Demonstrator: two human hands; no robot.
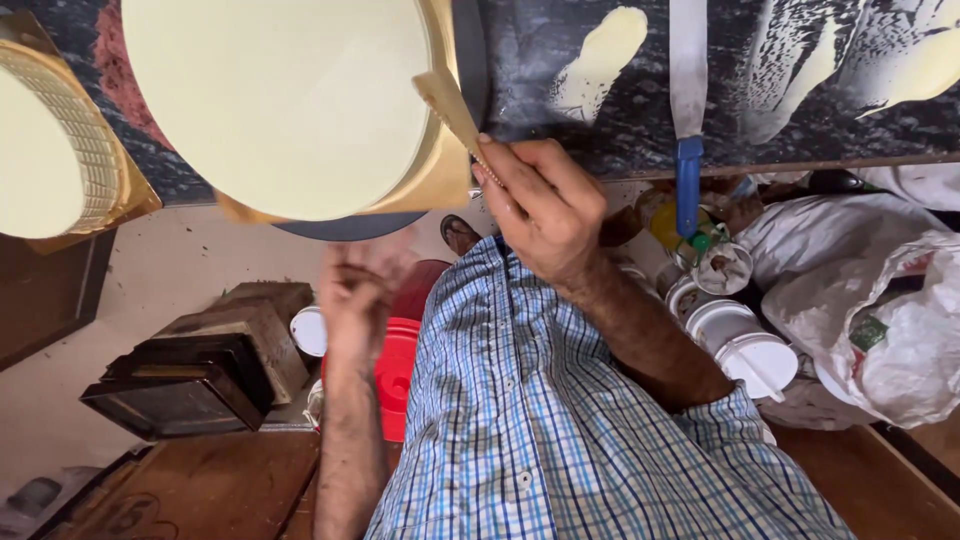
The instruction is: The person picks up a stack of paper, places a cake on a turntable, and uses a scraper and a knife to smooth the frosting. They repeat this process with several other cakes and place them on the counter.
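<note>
Risk of gouging: right hand [545, 215] pinches comb scraper [450, 105] against side of cream cake [290, 100] on gold board [445, 180] on the counter, while left hand [355, 295], blurred, loosely open and empty, hangs below, so tilt could scar icing.

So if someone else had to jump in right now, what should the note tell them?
Right hand: holds a comb scraper against the side of the cream-covered round cake.
Left hand: empty, blurred, below the counter edge, touching nothing.
The cake sits on a gold board. A second cake with a ridged side sits at the left; a blue-handled spatula lies on the counter.
Done: top looks smooth.
Left: this cake's side shows no ridges.
</note>
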